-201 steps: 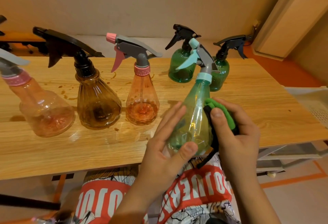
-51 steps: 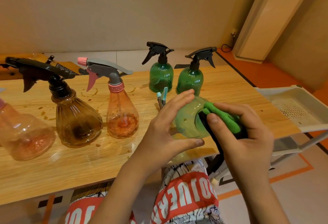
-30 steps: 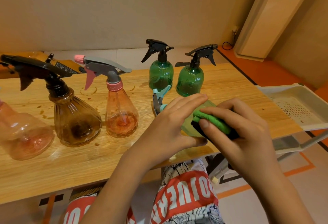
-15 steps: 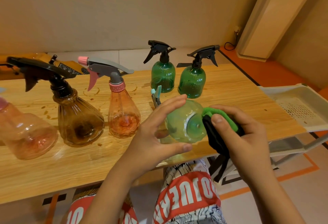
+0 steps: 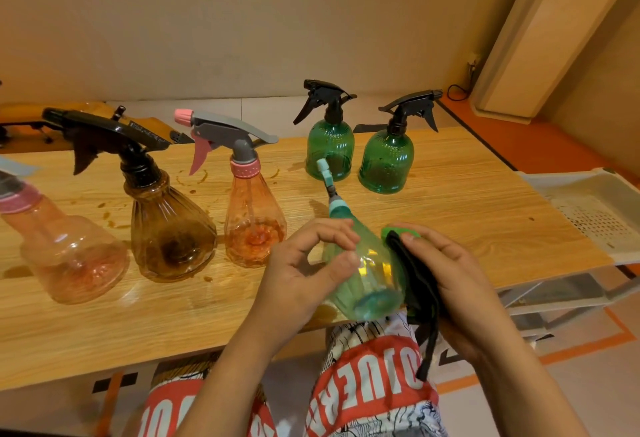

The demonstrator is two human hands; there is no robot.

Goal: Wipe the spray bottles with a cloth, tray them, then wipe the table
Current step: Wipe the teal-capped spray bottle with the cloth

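Standing at the left edge of the wooden bench (image 5: 450, 201), partly cut off by the frame, is a clear pink plastic spray bottle (image 5: 69, 256) with a pink collar. Just right of it is a ribbed amber plastic spray bottle (image 5: 169, 235) with a black trigger head. Beside that is a cone-shaped orange-pink spray bottle (image 5: 254, 228) with a grey head and a pink nozzle. All three are upright along the middle of the bench, and the amber and orange-pink ones point their nozzles left. Brown dried splashes (image 5: 110, 218) spot the wood around them. Nearer the far edge, right of centre, a pair of dark green domed spray bottles (image 5: 330, 152) (image 5: 386, 162) with black triggers stands upright, close together but not touching. Over the near edge, the left hand (image 5: 298, 280) curls its fingers and thumb round the upper body of a pale green clear plastic spray bottle (image 5: 367, 273). This bottle is held tilted, its base toward the person and its teal collar and nozzle pointing at the far edge. The right hand (image 5: 453, 280) grips a green and black cloth (image 5: 415, 277) and presses it against that bottle's right side, while a black strip of the cloth hangs below the hands. Just off the bench's right edge sits a white perforated plastic tray (image 5: 595, 214).
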